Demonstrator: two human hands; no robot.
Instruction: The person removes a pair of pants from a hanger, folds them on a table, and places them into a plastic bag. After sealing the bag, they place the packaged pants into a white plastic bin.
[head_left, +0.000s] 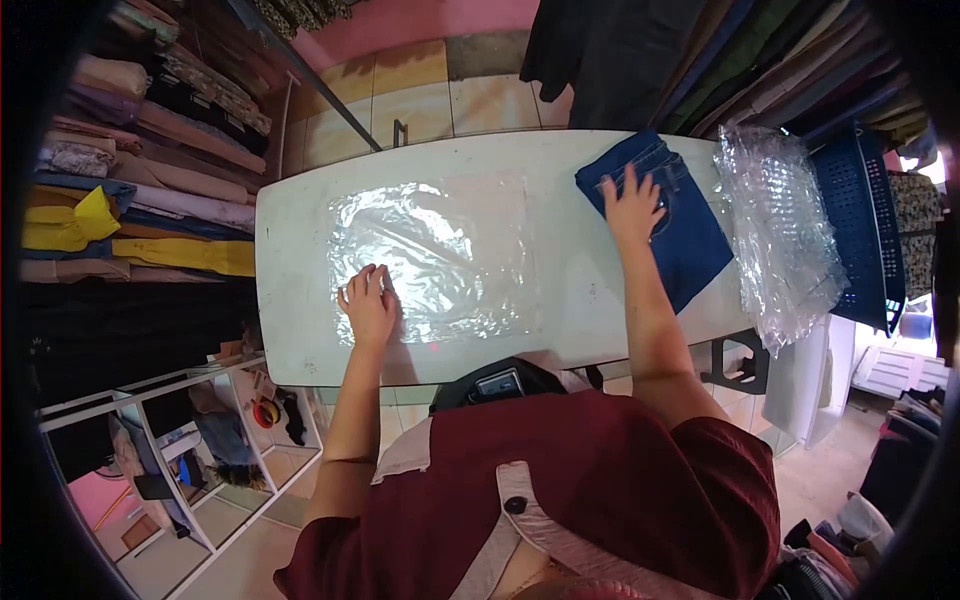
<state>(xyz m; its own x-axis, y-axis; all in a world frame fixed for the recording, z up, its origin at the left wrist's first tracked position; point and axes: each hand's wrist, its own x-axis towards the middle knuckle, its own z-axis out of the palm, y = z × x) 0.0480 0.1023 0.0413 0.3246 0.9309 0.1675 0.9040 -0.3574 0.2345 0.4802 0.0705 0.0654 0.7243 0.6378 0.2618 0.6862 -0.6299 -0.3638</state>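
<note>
A clear plastic bag (450, 260) lies flat and shiny on the white table (570, 330). My left hand (368, 308) rests on the bag's lower left part, fingers slightly bent and apart. On the right side of the table is a folded pair of dark blue jeans (695, 240), set at an angle. My right hand (632, 208) lies over its upper part with the fingers spread, touching the fabric and hiding some of it.
A stack of clear plastic bags (785, 235) covers the table's right end, beside a dark blue plastic basket (862, 230). Folded clothes (160, 190) fill shelves on the left. Trousers (620, 60) hang behind the table. A white shelf frame (200, 440) stands at lower left.
</note>
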